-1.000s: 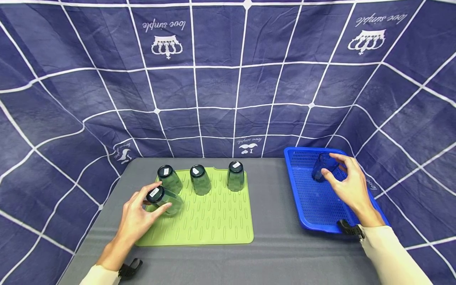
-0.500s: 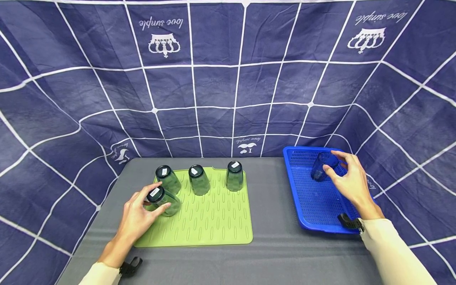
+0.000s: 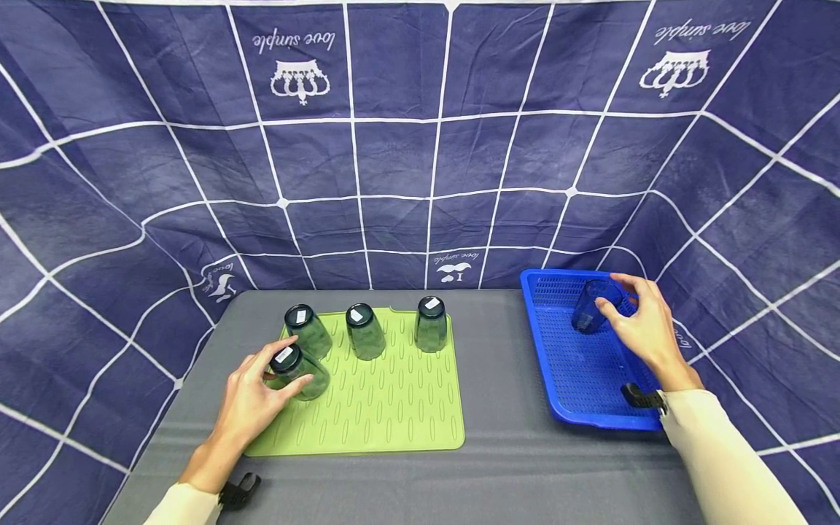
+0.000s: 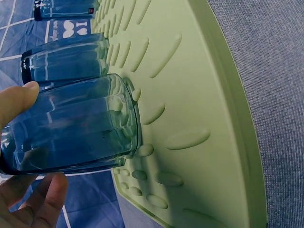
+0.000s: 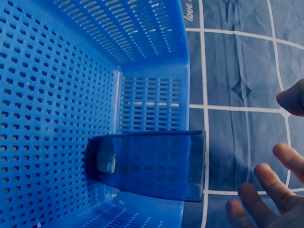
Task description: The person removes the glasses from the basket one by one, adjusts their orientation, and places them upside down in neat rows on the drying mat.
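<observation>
Glass tumbler [image 3: 298, 370] number four is being held mouth-down at the near-left corner of the green drying mat [image 3: 387, 408], with the left hand [image 3: 252, 397] wrapping thumb and fingers around its wall near the base. The rim is resting among the raised ribs, presumably so it can drain like its neighbours. In the left wrist view the tumbler [image 4: 71, 126] is sitting between thumb tip and curled fingers, rim flush on the mat [image 4: 199, 118].

Three more inverted tumblers [image 3: 364, 332] are standing in a row along the mat's far edge, apart from one another; the leftmost is just behind the held one.

At the far-right corner of the blue perforated basket [image 3: 577, 379], the right hand [image 3: 646, 328] is hovering at an upright blue tumbler [image 3: 593, 306]. The right wrist view shows its fingers spread and clear of the glass [image 5: 152, 164], so that hand is grasping nothing. Both carriers are lying on the grey table [image 3: 499, 467], well apart.
</observation>
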